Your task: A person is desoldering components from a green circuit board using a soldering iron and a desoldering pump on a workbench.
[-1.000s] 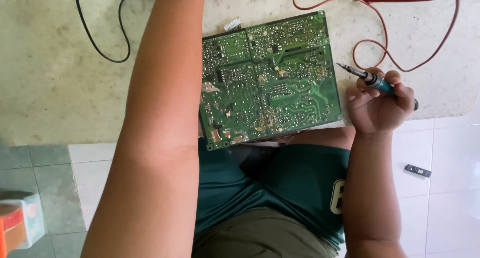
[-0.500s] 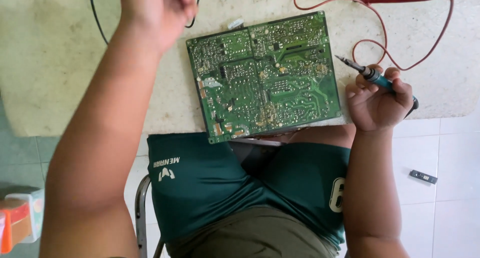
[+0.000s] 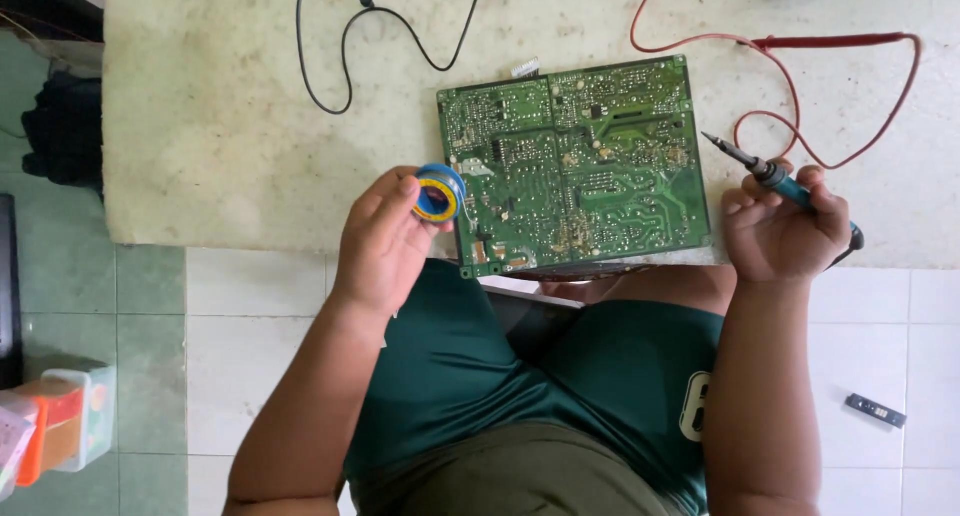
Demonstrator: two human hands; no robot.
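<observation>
Circuit board (image 3: 575, 166), green and rectangular, lies flat on a pale, mottled stone worktop (image 3: 220, 126) whose front edge runs just above the person's lap. Below that edge the floor (image 3: 250, 366) is tiled in white squares, turning to pale green tiles at the left. The board shows its solder side, covered in fine traces and small silver joints, with its near edge overhanging the worktop slightly over the green shorts (image 3: 560, 376).

The left hand (image 3: 385, 236) is curled around a small spool of solder (image 3: 438, 193), blue with a yellow ring, gripped between thumb and fingers just beside the board's left edge. The right hand (image 3: 785, 231) is closed in a fist round the teal handle of a soldering iron (image 3: 770, 174), whose dark tip points up and left, near the board's right edge but not touching it.

A black cable (image 3: 340, 66) loops across the worktop above the board, and a red lead (image 3: 830, 46) curls at the upper right, passing behind the iron. On the floor, a small dark rectangular part (image 3: 876, 410) lies at the right, and coloured plastic containers (image 3: 60, 426) stand at the lower left. A dark bundle (image 3: 62, 126) sits at the far left.
</observation>
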